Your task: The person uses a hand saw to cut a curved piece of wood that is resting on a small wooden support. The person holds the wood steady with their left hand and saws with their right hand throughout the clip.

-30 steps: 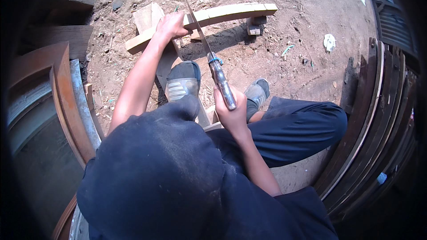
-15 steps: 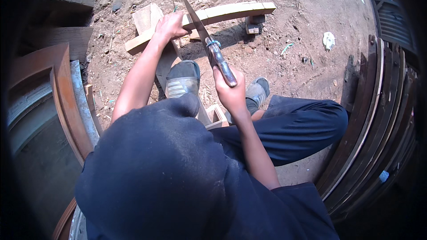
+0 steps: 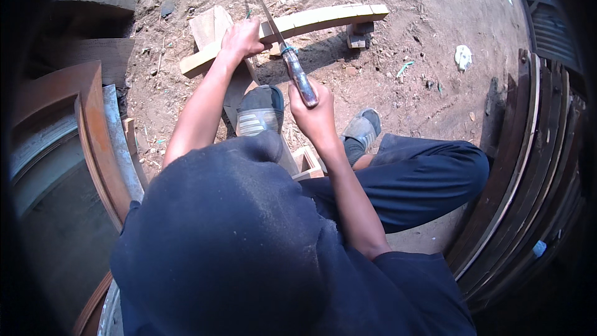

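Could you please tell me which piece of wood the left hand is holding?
The long pale beam lying crosswise under the left hand; the board beneath it runs toward the left sandal.

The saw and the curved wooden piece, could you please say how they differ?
The saw has a thin dark blade; the curved wooden piece is thick and pale. The right hand grips the saw; the left hand touches the curved wooden piece. The saw points forward; the curved wooden piece lies crosswise. Both are long.
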A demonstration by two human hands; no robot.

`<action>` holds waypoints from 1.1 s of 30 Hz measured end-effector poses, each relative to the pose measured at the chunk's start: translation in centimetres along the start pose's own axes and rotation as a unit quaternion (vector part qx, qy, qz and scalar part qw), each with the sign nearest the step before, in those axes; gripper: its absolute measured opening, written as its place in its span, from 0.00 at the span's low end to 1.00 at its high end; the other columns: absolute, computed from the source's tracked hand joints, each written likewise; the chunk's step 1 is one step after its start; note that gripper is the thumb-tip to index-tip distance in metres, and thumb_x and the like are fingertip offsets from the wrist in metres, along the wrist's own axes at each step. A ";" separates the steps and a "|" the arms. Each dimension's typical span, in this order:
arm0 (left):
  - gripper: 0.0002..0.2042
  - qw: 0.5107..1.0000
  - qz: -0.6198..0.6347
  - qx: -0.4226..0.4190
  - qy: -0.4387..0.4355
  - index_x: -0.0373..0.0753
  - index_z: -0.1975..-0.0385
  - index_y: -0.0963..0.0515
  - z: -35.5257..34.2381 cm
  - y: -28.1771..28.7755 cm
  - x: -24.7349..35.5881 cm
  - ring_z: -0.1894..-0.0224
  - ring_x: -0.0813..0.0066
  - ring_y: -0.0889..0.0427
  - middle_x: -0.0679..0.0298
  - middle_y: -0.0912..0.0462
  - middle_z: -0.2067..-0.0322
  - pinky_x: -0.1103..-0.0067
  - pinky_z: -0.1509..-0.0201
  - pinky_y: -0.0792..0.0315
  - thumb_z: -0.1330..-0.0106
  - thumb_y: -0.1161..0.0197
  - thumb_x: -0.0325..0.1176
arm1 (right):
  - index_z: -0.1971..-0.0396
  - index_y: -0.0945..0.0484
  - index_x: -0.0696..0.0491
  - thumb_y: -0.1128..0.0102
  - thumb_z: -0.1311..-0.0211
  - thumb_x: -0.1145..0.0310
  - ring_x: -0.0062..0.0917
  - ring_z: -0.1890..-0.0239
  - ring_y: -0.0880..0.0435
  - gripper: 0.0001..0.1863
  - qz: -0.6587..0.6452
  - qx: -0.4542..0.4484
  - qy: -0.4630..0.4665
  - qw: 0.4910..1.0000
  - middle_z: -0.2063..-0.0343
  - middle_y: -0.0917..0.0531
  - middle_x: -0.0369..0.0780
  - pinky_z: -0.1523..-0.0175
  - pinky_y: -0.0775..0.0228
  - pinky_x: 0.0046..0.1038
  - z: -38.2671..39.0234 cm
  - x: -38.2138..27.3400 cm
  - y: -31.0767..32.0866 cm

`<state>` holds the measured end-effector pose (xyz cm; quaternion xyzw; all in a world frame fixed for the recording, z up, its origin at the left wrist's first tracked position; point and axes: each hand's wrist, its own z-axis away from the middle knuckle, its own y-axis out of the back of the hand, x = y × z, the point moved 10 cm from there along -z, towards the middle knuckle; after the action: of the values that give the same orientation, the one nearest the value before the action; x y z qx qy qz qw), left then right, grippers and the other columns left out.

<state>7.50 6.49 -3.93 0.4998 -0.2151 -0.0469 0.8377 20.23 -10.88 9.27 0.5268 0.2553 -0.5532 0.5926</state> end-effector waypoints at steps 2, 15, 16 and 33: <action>0.23 0.999 -0.020 0.030 0.003 0.33 0.62 0.27 0.3 0.1 -0.6 0.58 0.49 0.18 0.47 0.18 0.64 0.61 0.54 0.24 0.56 0.30 0.39 | 0.81 0.29 0.60 0.43 0.42 0.72 0.20 0.85 0.33 0.11 -0.014 -0.015 -0.020 1.000 0.88 0.29 0.43 0.75 0.39 0.29 0.1 -0.7 -0.2; 0.23 1.000 -0.014 0.023 0.013 0.32 0.63 0.26 1.1 1.2 -1.3 0.58 0.50 0.18 0.46 0.19 0.65 0.61 0.54 0.24 0.56 0.30 0.40 | 0.82 0.30 0.61 0.43 0.41 0.72 0.19 0.85 0.34 0.13 -0.026 -0.013 -0.004 1.000 0.88 0.29 0.43 0.76 0.41 0.30 -0.6 -1.0 -1.4; 0.23 0.999 -0.025 0.029 0.006 0.33 0.62 0.26 1.1 0.6 -0.7 0.57 0.50 0.18 0.47 0.19 0.63 0.62 0.54 0.24 0.56 0.29 0.41 | 0.82 0.30 0.61 0.43 0.42 0.72 0.19 0.85 0.32 0.12 -0.029 -0.015 -0.015 0.999 0.88 0.29 0.43 0.76 0.40 0.30 0.7 -0.2 -0.6; 0.18 1.000 0.004 0.012 0.005 0.32 0.65 0.29 0.4 0.6 -0.5 0.58 0.45 0.20 0.44 0.20 0.65 0.59 0.55 0.27 0.56 0.38 0.32 | 0.79 0.26 0.60 0.41 0.45 0.73 0.31 0.82 0.20 0.07 0.046 -0.017 0.010 0.999 0.86 0.25 0.46 0.75 0.33 0.31 8.3 0.5 3.3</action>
<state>6.79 6.65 -3.38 0.5090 -0.2135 -0.0381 0.8330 21.08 -19.14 12.53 0.5335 0.2462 -0.5154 0.6238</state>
